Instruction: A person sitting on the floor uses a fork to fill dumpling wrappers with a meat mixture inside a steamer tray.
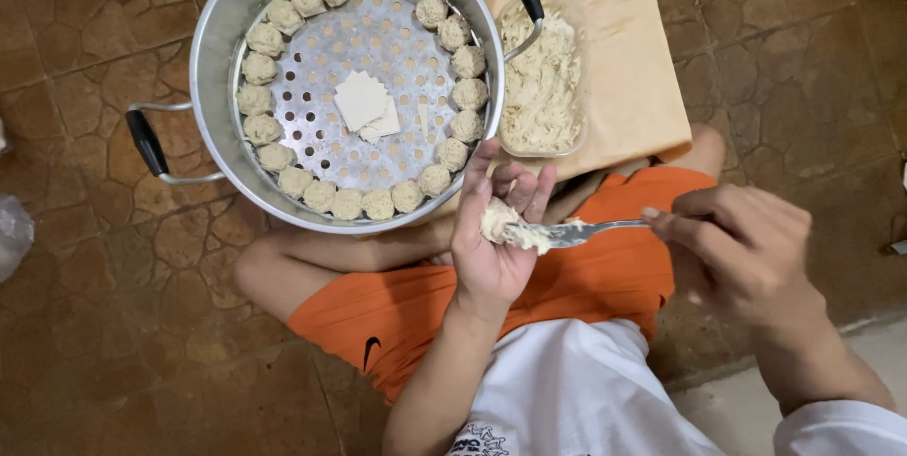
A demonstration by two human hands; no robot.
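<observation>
My left hand is cupped palm up just below the pot, holding a half-formed dumpling. My right hand grips the handle of a metal knife whose blade, smeared with pale filling, presses into that dumpling. A large metal steamer pot stands on the floor in front of me. Several shaped dumplings ring the edge of its perforated tray. A small stack of square wrappers lies in the tray's middle.
A clear plastic tub of pale shredded filling sits right of the pot on a tan cloth. My knees in orange shorts lie below my hands. Brown stone-pattern floor surrounds everything. A plastic bag lies at the left edge.
</observation>
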